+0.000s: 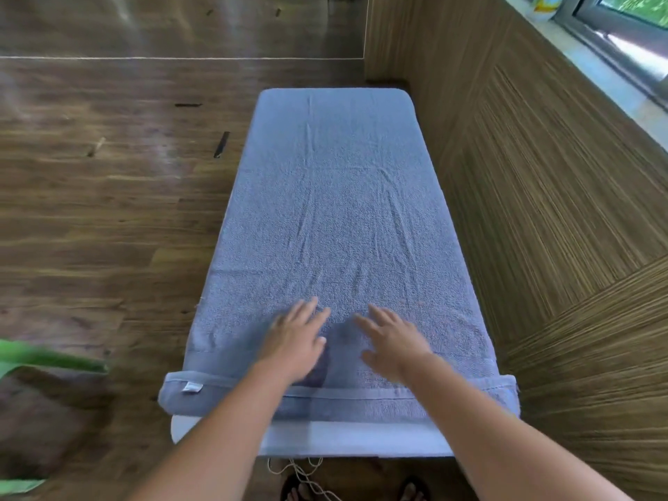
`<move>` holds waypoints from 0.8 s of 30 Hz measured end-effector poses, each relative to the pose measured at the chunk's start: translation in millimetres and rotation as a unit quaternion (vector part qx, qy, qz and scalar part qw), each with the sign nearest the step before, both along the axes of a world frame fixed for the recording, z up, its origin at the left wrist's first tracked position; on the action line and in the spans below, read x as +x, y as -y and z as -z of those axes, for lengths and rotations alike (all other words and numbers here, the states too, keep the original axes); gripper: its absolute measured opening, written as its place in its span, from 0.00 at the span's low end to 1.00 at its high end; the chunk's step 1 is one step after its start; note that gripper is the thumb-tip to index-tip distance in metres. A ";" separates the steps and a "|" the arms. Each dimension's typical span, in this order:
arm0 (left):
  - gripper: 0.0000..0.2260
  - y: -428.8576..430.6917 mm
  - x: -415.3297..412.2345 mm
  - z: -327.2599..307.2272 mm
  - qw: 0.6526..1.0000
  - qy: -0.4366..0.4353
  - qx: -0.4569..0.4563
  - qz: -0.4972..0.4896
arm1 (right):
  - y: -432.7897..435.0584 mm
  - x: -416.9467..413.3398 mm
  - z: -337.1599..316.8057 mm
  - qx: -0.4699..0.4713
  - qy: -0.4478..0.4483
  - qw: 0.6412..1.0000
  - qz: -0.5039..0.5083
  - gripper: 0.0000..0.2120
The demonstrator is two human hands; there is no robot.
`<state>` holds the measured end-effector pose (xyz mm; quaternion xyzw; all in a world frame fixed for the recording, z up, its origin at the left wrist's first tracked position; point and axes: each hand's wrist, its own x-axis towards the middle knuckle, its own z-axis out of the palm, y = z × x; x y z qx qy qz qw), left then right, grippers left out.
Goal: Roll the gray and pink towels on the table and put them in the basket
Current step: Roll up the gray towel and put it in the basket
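The gray towel (336, 197) lies spread flat along the narrow white table (361, 441), covering nearly all of it. Its near end is folded into a low band with a small white label at the left. My left hand (294, 339) and my right hand (392, 343) lie side by side over the towel's near part, fingers straight and spread, palms down; whether they press the cloth or hover just above it is unclear. No pink towel and no basket are in view.
A wood-panelled wall (542, 211) runs close along the table's right side, with a window sill (621, 63) above it. Wooden floor (108, 211) lies to the left and beyond. Green leaves (39, 356) show at the left edge. A cord and my sandalled feet are below the table's near edge.
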<state>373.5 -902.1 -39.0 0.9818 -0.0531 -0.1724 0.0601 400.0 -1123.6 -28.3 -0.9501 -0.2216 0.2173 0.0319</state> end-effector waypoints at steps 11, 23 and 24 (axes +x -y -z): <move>0.26 -159.1 -41.1 2.6 0.986 -0.062 0.093 -0.124 | 147.7 -6.6 1.8 -0.111 0.036 0.991 0.072 0.32; 0.18 -161.7 -151.9 23.7 0.993 0.114 0.018 0.012 | 191.3 -123.2 10.8 0.038 0.118 0.992 0.024 0.23; 0.18 -161.9 -151.3 25.9 0.991 0.135 0.014 -0.006 | 191.5 -124.6 15.5 0.035 0.132 0.990 0.039 0.24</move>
